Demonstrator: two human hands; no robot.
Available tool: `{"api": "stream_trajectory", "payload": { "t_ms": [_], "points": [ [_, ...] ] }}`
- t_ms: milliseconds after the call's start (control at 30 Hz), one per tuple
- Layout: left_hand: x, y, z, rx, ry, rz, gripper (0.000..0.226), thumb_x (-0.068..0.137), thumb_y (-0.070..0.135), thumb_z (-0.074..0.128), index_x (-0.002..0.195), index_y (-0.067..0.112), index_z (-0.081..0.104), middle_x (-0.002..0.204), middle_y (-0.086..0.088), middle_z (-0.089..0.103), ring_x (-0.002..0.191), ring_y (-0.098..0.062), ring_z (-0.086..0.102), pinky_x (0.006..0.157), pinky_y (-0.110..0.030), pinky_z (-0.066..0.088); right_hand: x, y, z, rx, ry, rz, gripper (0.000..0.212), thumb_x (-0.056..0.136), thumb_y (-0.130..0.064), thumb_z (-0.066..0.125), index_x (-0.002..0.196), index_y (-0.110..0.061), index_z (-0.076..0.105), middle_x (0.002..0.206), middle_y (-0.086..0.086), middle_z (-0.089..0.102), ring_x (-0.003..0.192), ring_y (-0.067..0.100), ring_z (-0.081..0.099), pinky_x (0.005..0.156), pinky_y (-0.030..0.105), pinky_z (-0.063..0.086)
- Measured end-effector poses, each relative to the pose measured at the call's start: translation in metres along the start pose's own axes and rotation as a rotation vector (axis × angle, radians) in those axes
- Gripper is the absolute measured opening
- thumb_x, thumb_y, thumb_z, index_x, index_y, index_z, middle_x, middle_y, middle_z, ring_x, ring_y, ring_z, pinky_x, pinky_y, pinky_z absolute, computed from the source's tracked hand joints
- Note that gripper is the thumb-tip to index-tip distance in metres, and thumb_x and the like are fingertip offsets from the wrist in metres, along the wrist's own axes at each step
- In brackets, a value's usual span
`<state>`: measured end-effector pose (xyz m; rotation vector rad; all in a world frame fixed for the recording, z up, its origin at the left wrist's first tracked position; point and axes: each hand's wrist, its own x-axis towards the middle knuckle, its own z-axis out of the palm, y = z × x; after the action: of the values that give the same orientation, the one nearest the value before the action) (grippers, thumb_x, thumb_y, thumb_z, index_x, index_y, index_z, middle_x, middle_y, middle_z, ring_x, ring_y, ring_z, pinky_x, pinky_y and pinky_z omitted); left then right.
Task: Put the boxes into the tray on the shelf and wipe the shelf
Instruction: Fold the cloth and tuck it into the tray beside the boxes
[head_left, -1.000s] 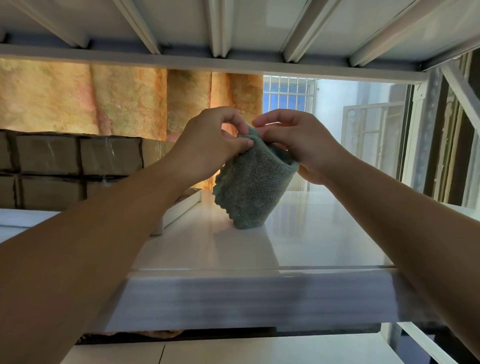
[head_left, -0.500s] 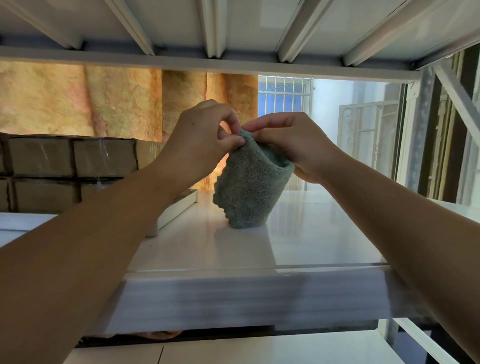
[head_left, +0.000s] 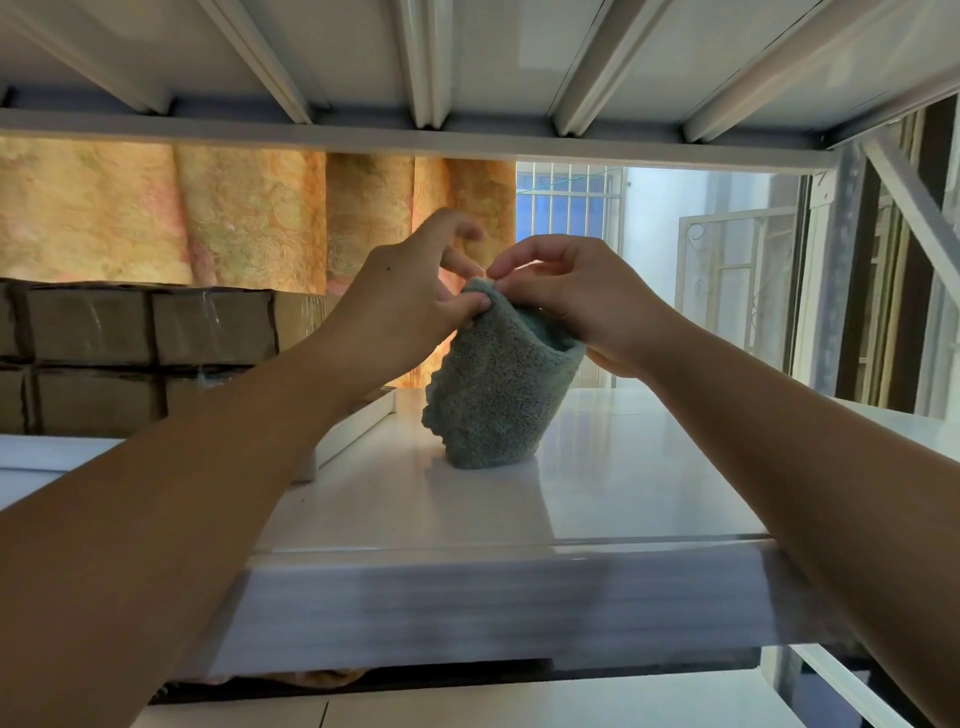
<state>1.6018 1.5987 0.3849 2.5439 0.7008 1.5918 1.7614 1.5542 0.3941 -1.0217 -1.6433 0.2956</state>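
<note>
A grey-green cloth (head_left: 493, 395) hangs folded over the white shelf (head_left: 597, 499), its lower edge touching the surface. My left hand (head_left: 410, 306) pinches its top corner between thumb and forefinger, the other fingers lifted. My right hand (head_left: 571, 301) grips the cloth's upper right edge. Several brown cardboard boxes (head_left: 150, 332) are stacked in two rows in a white tray (head_left: 358, 426) at the left of the shelf; my left forearm hides part of the tray.
The ribbed underside of the shelf above (head_left: 467, 67) hangs low overhead. An orange patterned curtain (head_left: 208, 218) hangs behind the boxes. A barred window and a metal gate (head_left: 737, 291) lie beyond. A lower shelf (head_left: 519, 701) shows at the bottom.
My left hand has loosened its upper fingers and shifted its pinch on the cloth's top corner. The cloth stays on the same spot of the shelf.
</note>
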Motion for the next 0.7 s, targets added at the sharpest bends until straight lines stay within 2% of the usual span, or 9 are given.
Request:
{"api": "stream_trajectory", "payload": {
  "t_ms": [67, 167, 267, 333, 400, 500, 600, 700],
  "points": [
    [0.001, -0.001, 0.001, -0.007, -0.016, -0.031, 0.045, 0.085, 0.016, 0.066, 0.124, 0.027, 0.049, 0.087, 0.015, 0.06, 0.064, -0.003, 0.062, 0.06, -0.014, 0.047, 0.0, -0.001, -0.001, -0.001, 0.023, 0.008, 0.013, 0.084, -0.011, 0.066, 0.075, -0.019, 0.064, 0.076, 0.004, 0.066, 0.064, 0.012, 0.059, 0.066, 0.026, 0.046],
    [0.003, -0.006, 0.001, 0.159, 0.055, -0.03, 0.021, 0.087, 0.022, 0.063, 0.109, 0.024, 0.064, 0.084, 0.012, 0.058, 0.066, 0.003, 0.049, 0.058, -0.004, 0.034, 0.0, -0.003, 0.0, -0.012, -0.018, 0.015, 0.013, 0.087, -0.032, 0.063, 0.08, -0.021, 0.061, 0.087, -0.001, 0.065, 0.078, 0.012, 0.06, 0.077, 0.031, 0.048],
    [0.004, -0.01, -0.002, 0.215, 0.14, -0.056, 0.012, 0.089, 0.025, 0.059, 0.097, 0.02, 0.066, 0.088, 0.006, 0.058, 0.07, -0.003, 0.047, 0.059, -0.014, 0.032, -0.003, -0.002, 0.003, -0.199, -0.172, -0.024, 0.018, 0.083, -0.044, 0.061, 0.087, -0.028, 0.054, 0.1, -0.003, 0.06, 0.094, 0.016, 0.058, 0.08, 0.033, 0.049],
    [0.004, -0.013, -0.004, 0.231, 0.19, -0.084, 0.013, 0.09, 0.025, 0.057, 0.097, 0.019, 0.064, 0.091, 0.005, 0.058, 0.082, -0.01, 0.051, 0.064, -0.023, 0.033, -0.006, 0.0, 0.005, -0.398, -0.248, -0.046, 0.026, 0.083, -0.042, 0.066, 0.096, -0.025, 0.05, 0.104, -0.003, 0.059, 0.097, 0.019, 0.059, 0.082, 0.037, 0.055],
    [0.005, -0.015, -0.006, 0.245, 0.237, -0.099, 0.012, 0.09, 0.025, 0.055, 0.097, 0.019, 0.063, 0.095, 0.004, 0.058, 0.09, -0.014, 0.052, 0.071, -0.027, 0.034, -0.007, 0.004, 0.006, -0.559, -0.254, -0.066, 0.036, 0.081, -0.036, 0.07, 0.104, -0.018, 0.049, 0.105, -0.001, 0.062, 0.096, 0.02, 0.06, 0.085, 0.042, 0.055],
    [0.005, -0.015, -0.007, 0.233, 0.26, -0.144, 0.011, 0.092, 0.024, 0.055, 0.099, 0.02, 0.062, 0.096, 0.007, 0.058, 0.092, -0.014, 0.052, 0.073, -0.028, 0.037, -0.005, 0.009, 0.006, -0.694, -0.221, -0.1, 0.03, 0.082, -0.029, 0.07, 0.105, -0.013, 0.06, 0.104, 0.003, 0.065, 0.094, 0.019, 0.06, 0.088, 0.045, 0.051],
    [0.006, -0.016, -0.009, 0.214, 0.274, -0.179, 0.012, 0.092, 0.023, 0.056, 0.101, 0.02, 0.063, 0.094, 0.008, 0.057, 0.087, -0.011, 0.052, 0.073, -0.025, 0.036, -0.003, 0.009, 0.004, -0.662, -0.183, -0.061, 0.021, 0.082, -0.032, 0.07, 0.094, -0.015, 0.066, 0.099, 0.006, 0.068, 0.091, 0.02, 0.063, 0.088, 0.044, 0.052],
    [0.007, -0.018, -0.011, 0.149, 0.301, -0.225, 0.011, 0.091, 0.023, 0.057, 0.099, 0.023, 0.063, 0.092, 0.007, 0.058, 0.086, -0.012, 0.054, 0.074, -0.027, 0.039, -0.002, 0.006, 0.0, -0.479, -0.076, -0.011, 0.02, 0.084, -0.029, 0.068, 0.086, -0.01, 0.062, 0.099, 0.015, 0.066, 0.091, 0.026, 0.063, 0.086, 0.044, 0.052]
  ]
}}
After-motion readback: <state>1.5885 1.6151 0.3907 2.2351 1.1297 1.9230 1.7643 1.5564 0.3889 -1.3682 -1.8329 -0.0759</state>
